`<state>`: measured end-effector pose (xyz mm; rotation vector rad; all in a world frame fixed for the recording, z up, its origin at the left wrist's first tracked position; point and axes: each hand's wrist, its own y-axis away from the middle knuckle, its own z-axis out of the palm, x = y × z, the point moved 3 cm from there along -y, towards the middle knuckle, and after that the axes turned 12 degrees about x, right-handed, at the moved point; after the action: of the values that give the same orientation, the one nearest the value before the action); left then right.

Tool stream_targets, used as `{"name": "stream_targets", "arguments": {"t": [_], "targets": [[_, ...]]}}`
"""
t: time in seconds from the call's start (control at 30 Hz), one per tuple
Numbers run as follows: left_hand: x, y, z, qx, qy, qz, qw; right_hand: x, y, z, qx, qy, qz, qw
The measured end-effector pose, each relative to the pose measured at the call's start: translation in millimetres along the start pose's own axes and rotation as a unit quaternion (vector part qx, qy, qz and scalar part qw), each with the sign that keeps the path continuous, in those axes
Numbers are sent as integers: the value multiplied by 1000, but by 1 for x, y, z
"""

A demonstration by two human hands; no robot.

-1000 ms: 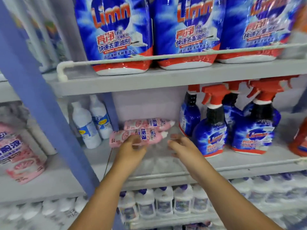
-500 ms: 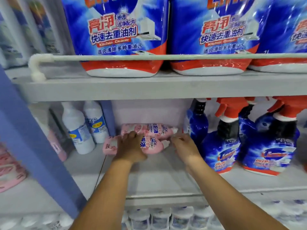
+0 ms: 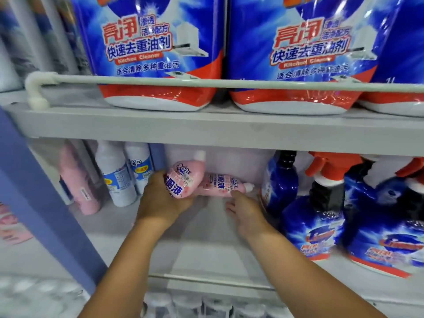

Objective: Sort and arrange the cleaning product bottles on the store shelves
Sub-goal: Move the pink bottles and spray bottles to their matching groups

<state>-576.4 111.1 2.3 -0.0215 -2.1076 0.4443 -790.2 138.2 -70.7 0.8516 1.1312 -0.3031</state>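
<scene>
**While one pink bottle is raised, its twin lies flat: righting fallen stock on the middle shelf**

Head view. As the left hand curls its fingers round the base of a pink bottle, that bottle stands tilted, white cap up and leaning toward the back wall, its foot not yet square on the middle shelf. The second pink bottle lies on its side just behind and to the right, cap pointing at the blue spray bottles. The right hand reaches toward it with fingers extended and loosely spread; the fingertips appear to touch its body near the neck, but nothing is gripped.

The step in hand, by my reading, is the standing-up of toppled pink bottles. The next move calls for seating the raised bottle flat on its base and then closing the right hand round the lying one to turn it upright beside the first, without knocking the nearest blue spray bottle, which stands close to its cap.

Count, as far as sight allows:
- pink bottles on this bay: two;
- white bottles at the left: two, upright;
- blue spray bottles with red triggers: at least four, the right-hand ones overlapping and blurred;
- large blue refill packs on the upper shelf: two whole, a third cut by the frame edge;
- a pink container beyond the blue post: one, blurred.

Bottles on the lowest shelf are too blurred to count.
</scene>
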Motion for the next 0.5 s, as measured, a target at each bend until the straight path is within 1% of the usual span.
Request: {"name": "stream_targets", "arguments": {"t": [0.03, 0.1, 0.2, 0.23, 0.3, 0.37, 0.4, 0.5], "targets": [[3, 0, -5, 19, 53, -14, 998, 0, -4, 7, -1, -23, 9, 1000], [5, 1, -12, 58, 120, -22, 991, -1, -14, 19, 21, -62, 20, 998], [0, 9, -18, 113, 176, -25, 978, 2, -24, 35, 72, -104, 32, 991], [-1, 12, -19, 120, 188, -28, 974, 1, -21, 39, 90, -97, 31, 991], [-4, 15, -19, 124, 202, -39, 971, -3, -20, 44, 140, -40, 16, 989], [-4, 17, -20, 124, 210, -45, 969, -11, -20, 45, 174, -30, 11, 984], [-3, 17, -20, 123, 213, -45, 968, -13, -24, 48, 168, -34, 9, 985], [-6, 20, -21, 119, 222, -45, 967, -16, -32, 53, 106, -75, 3, 992]]}}
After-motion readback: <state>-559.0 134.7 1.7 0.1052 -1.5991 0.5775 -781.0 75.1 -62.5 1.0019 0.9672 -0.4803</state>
